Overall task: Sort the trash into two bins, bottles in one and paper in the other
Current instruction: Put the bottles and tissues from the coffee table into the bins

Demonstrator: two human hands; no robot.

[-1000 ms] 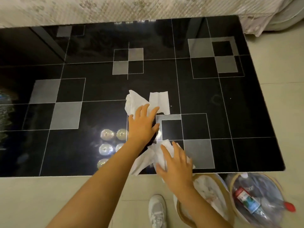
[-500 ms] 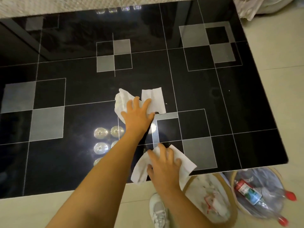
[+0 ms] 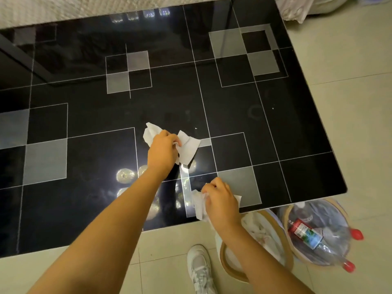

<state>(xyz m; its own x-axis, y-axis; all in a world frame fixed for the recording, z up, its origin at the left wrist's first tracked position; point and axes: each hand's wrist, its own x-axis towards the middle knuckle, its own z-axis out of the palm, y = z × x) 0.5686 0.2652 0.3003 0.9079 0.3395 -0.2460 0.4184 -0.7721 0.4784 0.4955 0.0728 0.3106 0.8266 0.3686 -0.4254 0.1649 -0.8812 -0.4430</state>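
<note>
Left hand (image 3: 162, 150) clutches white crumpled paper tissue (image 3: 187, 148) mid glossy black tabletop (image 3: 84, 209); right hand (image 3: 220, 201) grips another white tissue (image 3: 198, 203) at its near edge; wooden-rimmed paper bin (image 3: 226, 265) beside bin of clear plastic bottles (image 3: 316, 232) on floor.

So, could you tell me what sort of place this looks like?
Probably a home living room: a glossy black coffee table on pale floor tiles, fabric-covered furniture behind, and two small waste bins beside it.
</note>
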